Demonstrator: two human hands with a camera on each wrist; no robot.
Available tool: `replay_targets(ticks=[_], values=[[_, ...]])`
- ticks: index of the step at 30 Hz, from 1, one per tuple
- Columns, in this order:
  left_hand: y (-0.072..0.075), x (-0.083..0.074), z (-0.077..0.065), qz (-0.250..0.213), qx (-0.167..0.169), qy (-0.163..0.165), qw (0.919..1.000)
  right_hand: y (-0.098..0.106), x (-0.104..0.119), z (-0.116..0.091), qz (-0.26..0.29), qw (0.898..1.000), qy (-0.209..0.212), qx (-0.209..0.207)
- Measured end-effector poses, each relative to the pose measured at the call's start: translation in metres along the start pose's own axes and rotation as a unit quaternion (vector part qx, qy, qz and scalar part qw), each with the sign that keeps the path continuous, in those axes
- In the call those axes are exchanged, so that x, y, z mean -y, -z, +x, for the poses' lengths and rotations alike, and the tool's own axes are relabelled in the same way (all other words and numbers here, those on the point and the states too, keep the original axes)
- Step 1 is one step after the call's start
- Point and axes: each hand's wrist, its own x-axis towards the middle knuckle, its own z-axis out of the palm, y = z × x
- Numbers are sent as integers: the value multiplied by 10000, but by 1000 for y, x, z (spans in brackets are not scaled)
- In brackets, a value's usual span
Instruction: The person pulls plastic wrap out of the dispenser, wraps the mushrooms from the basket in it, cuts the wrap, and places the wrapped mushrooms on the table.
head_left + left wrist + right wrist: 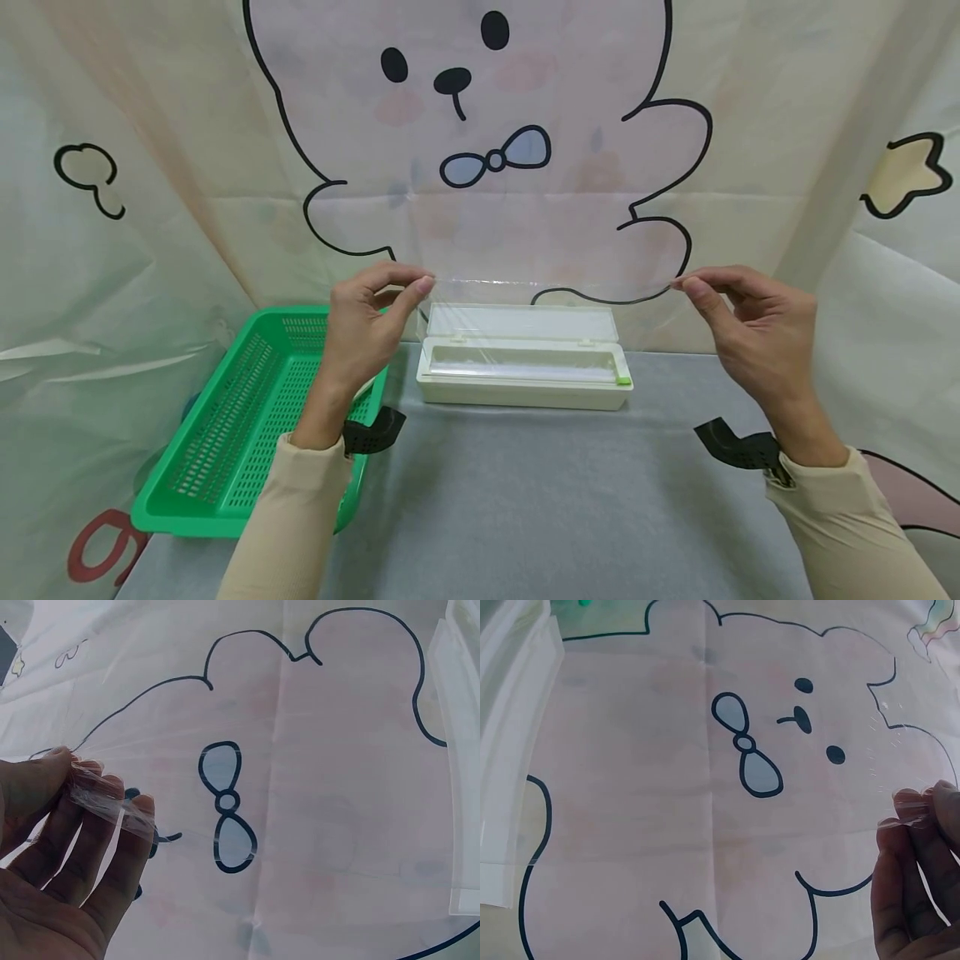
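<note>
A clear sheet of cling film [510, 292] is stretched between both hands, above and behind an opened dispenser. My left hand [367, 325] pinches one corner between thumb and index finger; bunched film lies over its other fingertips in the left wrist view. The opposite corner is pinched by my right hand [765, 342], thumb against fingertips. Below the film stands the white cling film dispenser [525, 396], its lid [525, 323] raised at the back. A green slider [623, 381] sits at its right end. The film runs down from the hands towards the dispenser.
A green perforated basket [213, 379] stands on the left, partly behind my left forearm. Grey cloth [570, 500] covers the table. Close behind the dispenser hangs a pale curtain [780, 167] printed with a cartoon bear.
</note>
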Motion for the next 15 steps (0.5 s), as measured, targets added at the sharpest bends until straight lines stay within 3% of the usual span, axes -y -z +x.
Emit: replay_targets(ticks=[10,15], values=[[3,-7,-1,83,60,54,9999,3,10,0,-109,9999,-30,57],[8,-6,-3,133,436,210,9987,5,8,-3,75,9983,-98,578]])
